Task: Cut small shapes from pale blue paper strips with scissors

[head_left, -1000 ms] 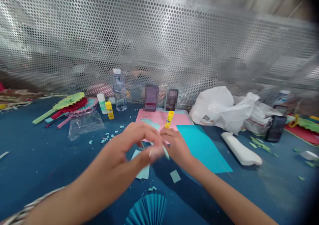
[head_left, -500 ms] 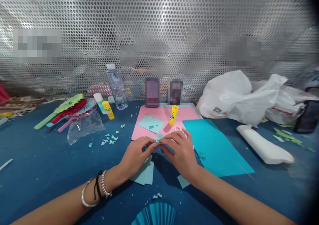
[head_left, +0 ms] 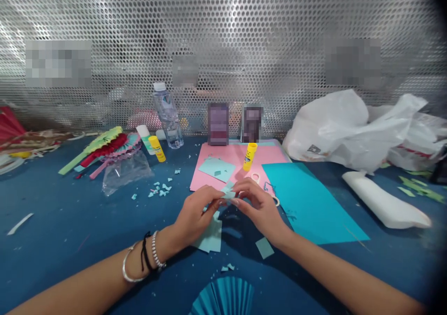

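Observation:
A small light blue paper piece (head_left: 228, 194) is pinched between my left hand (head_left: 197, 215) and my right hand (head_left: 257, 208), which meet at the middle of the view. Light blue sheets (head_left: 213, 236) lie partly under my left hand. A small light blue square (head_left: 264, 248) rests below my right hand. Just beyond the fingers, another light blue sheet (head_left: 216, 168) lies on pink paper (head_left: 195, 180). Scissors with pale handles (head_left: 256, 177) are partly hidden behind my right hand. Nearest to me is a pleated blue paper fan (head_left: 225, 298).
A yellow glue stick (head_left: 250, 157) stands on the pink paper. Bright blue paper (head_left: 314, 208) and a white roll-like object (head_left: 384, 201) lie right. Left are paper scraps (head_left: 162, 190), folded fans (head_left: 101, 150), another glue stick (head_left: 157, 149) and a bottle (head_left: 168, 117). White bags (head_left: 324, 126) sit back right.
The view has shifted slightly. Both hands have turned a little, and the small paper between them shows more of its face. More of the scissors and the square by my right hand is uncovered.

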`<state>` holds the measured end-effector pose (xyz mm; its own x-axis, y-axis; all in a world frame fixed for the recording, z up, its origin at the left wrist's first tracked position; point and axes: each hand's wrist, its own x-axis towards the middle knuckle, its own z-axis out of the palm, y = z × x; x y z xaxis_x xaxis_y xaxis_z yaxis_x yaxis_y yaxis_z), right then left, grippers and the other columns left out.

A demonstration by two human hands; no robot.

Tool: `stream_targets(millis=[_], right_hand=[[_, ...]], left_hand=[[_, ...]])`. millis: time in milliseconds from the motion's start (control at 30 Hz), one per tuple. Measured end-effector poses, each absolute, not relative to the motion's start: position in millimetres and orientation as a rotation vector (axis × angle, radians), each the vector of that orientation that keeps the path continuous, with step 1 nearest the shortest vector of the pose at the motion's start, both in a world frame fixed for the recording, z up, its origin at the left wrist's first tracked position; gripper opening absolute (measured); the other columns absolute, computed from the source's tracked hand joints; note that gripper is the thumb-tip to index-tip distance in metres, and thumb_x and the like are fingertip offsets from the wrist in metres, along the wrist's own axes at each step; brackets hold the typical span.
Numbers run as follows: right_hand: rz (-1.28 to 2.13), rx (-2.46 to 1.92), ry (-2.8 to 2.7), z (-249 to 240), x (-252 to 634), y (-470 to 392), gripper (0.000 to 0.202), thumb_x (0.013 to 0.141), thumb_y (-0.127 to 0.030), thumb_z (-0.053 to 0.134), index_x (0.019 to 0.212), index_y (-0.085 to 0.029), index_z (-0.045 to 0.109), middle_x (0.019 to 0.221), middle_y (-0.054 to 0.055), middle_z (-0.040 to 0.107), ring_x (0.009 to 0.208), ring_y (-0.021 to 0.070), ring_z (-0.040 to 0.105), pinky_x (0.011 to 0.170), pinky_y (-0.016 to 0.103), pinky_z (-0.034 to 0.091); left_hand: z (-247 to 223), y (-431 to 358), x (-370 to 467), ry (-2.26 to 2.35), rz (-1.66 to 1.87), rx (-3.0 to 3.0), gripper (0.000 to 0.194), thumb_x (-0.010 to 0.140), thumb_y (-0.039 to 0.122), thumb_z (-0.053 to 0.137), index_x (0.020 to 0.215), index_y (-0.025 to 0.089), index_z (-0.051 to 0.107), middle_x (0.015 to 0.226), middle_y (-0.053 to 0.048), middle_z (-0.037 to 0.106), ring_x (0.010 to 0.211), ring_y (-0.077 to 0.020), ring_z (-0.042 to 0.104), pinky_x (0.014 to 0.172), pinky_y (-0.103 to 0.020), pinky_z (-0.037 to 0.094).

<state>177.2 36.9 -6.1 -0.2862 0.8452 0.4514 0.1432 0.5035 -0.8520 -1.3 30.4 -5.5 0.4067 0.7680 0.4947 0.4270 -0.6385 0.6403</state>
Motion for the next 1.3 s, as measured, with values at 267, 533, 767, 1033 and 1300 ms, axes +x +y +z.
stream_targets(millis=[267, 533, 767, 1033, 1300], right_hand=[[0.144, -0.894, -1.987, -4.7, 179.0, 29.1, 0.007, 0.077, -0.017, 0.055, 0.076, -0.022, 0.059, 0.087, 0.003, 0.056, 0.086, 0.0181, 0.051, 0.072, 0.034, 0.041], [0.128, -0.969, -2.031, -11.3, 178.5, 37.0, 0.006, 0.078, -0.019, 0.054, 0.081, -0.023, 0.057, 0.093, 0.004, 0.054, 0.092, 0.0191, 0.049, 0.080, 0.038, 0.039], [0.700, -1.004, -1.801, -13.9, 178.2, 40.7, 0.018, 0.075, -0.027, 0.060, 0.087, -0.021, 0.047, 0.082, 0.001, 0.054, 0.071, 0.0136, 0.052, 0.063, 0.027, 0.043], [0.883, -1.067, -1.721, -13.0, 178.0, 45.4, 0.014, 0.072, -0.029, 0.062, 0.076, -0.019, 0.054, 0.074, -0.001, 0.056, 0.063, 0.0113, 0.050, 0.057, 0.024, 0.041], [0.797, -1.033, -1.785, -9.5, 178.2, 44.5, 0.010, 0.073, -0.027, 0.062, 0.078, -0.020, 0.057, 0.074, 0.000, 0.057, 0.064, 0.0119, 0.050, 0.056, 0.024, 0.041]], left_hand=[[-1.1, 37.1, 2.0, 1.258, 0.979, 1.993, 0.041, 0.092, 0.032, 0.027, 0.087, 0.015, 0.064, 0.068, -0.001, 0.055, 0.064, -0.0119, 0.049, 0.061, -0.023, 0.037], [-5.5, 37.9, 3.6, 1.096, 0.949, 2.028, 0.031, 0.089, 0.033, 0.037, 0.094, 0.017, 0.064, 0.082, -0.005, 0.063, 0.076, -0.0142, 0.055, 0.070, -0.027, 0.042], [-1.7, 36.0, 3.8, 0.973, 0.907, 2.131, 0.033, 0.091, 0.028, 0.032, 0.098, 0.017, 0.062, 0.082, -0.004, 0.063, 0.076, -0.0135, 0.052, 0.070, -0.027, 0.041], [-2.9, 37.6, 3.6, 0.931, 0.834, 2.088, 0.024, 0.081, 0.036, 0.051, 0.088, 0.019, 0.067, 0.084, -0.003, 0.064, 0.074, -0.0132, 0.054, 0.068, -0.025, 0.042], [-7.8, 41.9, 3.7, 0.914, 0.837, 1.706, 0.025, 0.082, 0.031, 0.051, 0.098, 0.019, 0.066, 0.084, -0.004, 0.068, 0.076, -0.0135, 0.058, 0.072, -0.026, 0.046]])
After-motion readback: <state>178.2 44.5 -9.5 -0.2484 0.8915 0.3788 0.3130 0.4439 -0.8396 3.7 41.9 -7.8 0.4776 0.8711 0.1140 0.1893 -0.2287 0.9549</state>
